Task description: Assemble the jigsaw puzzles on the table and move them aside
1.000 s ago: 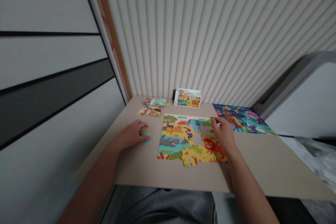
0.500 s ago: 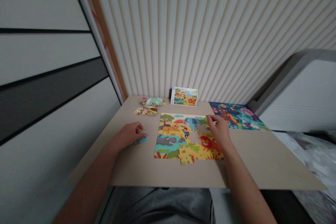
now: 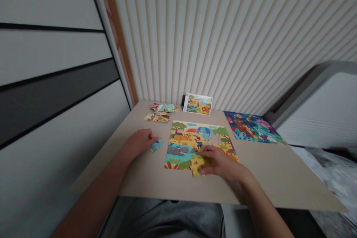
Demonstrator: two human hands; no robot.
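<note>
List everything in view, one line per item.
jigsaw puzzle: 1, multicoloured animal scene, middle of tabletop
loose puzzle piece: 1, blue, left of the jigsaw puzzle
piles of puzzle pieces: 2, mixed colours, far left of tabletop
picture card: 1, multicoloured, leaning against the wall
picture board: 1, blue and purple, far right of tabletop
tabletop: 1, beige, under everything listed
ribbed wall panel: 1, cream, behind tabletop
trousers: 1 pair, grey, below tabletop
left hand: 1, at the loose puzzle piece
right hand: 1, over the jigsaw puzzle's lower edge
</note>
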